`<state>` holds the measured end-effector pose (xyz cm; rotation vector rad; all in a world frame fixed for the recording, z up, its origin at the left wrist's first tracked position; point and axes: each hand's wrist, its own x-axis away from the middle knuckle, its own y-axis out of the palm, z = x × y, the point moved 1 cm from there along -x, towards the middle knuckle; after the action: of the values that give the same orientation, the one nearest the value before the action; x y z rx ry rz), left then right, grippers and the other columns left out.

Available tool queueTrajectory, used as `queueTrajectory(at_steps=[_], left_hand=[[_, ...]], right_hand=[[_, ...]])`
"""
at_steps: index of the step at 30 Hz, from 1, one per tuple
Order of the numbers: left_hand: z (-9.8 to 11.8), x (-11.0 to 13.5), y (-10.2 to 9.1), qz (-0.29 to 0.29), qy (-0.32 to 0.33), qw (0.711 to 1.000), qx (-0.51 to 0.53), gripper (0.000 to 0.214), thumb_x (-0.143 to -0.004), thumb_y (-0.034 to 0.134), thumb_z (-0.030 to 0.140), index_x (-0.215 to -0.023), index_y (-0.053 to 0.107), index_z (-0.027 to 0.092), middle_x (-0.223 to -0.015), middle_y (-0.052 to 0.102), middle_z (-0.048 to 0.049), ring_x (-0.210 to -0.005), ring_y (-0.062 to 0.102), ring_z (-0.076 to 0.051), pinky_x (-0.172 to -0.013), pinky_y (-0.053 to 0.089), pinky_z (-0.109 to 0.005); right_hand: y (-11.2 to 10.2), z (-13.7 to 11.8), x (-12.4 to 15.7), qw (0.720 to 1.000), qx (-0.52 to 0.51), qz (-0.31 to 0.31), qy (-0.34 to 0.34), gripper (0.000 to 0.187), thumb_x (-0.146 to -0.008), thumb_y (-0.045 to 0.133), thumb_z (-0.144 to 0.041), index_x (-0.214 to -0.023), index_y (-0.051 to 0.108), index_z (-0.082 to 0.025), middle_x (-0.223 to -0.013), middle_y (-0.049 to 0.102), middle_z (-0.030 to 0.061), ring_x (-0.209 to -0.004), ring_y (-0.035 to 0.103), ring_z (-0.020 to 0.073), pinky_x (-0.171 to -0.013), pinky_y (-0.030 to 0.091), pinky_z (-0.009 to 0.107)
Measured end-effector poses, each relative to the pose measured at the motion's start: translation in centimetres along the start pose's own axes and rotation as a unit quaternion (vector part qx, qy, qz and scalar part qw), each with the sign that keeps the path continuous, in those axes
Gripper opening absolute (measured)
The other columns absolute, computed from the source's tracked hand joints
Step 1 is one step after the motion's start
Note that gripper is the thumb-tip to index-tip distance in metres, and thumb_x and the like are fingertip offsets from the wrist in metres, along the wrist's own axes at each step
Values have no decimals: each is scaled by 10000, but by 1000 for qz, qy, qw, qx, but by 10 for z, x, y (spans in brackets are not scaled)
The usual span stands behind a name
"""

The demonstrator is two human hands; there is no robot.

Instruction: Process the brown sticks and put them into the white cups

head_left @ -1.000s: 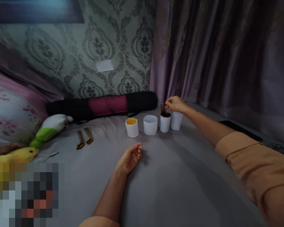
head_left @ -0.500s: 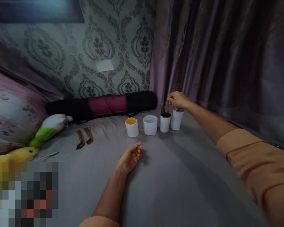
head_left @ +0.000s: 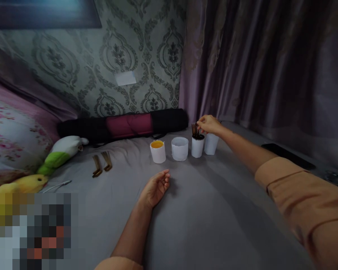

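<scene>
My right hand is closed in a pinch at the top of the thin brown sticks that stand upright in a white cup with a dark inside. The stick between its fingertips is mostly hidden. Behind that hand stands a taller white container, its top covered by my wrist. My left hand rests palm-up on the grey sheet, fingers loosely curled and holding nothing. Just beyond it are a white cup with a yellow inside and a wide whitish cup.
Two small groups of brown sticks lie on the sheet at left. Plush toys and a cable are farther left. A black and maroon roll lies along the wall. At right, a flat black object lies beyond my forearm.
My right hand has come down and slightly left, bringing its stick to the others in the dark-lined cup. My left hand stays where it was. The view has shifted slightly.
</scene>
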<state>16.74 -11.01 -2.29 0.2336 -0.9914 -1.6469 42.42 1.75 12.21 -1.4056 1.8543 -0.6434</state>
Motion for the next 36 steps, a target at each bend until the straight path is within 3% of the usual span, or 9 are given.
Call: queueTrajectory(at_steps=[25, 36], left_hand=[[2, 0, 0, 2, -2, 1000, 5, 144, -781, 499, 90, -908, 565, 71, -705, 577, -45, -540, 509, -50, -475, 422, -147], [1, 0, -1, 3, 0, 1000, 2, 122, -784, 497, 93, -881, 570, 78, -698, 583, -46, -534, 510, -48, -469, 418, -147]], right_hand=[[-3, 2, 0, 1000, -15, -3, 3, 167, -826, 482, -245, -918, 563, -132, -785, 675, 71, -480, 568, 73, -360, 387, 140], [-10, -7, 12, 997, -57, 36, -32, 358, -876, 375, -401, -787, 580, -122, -686, 634, 63, -443, 524, 52, -371, 374, 134]])
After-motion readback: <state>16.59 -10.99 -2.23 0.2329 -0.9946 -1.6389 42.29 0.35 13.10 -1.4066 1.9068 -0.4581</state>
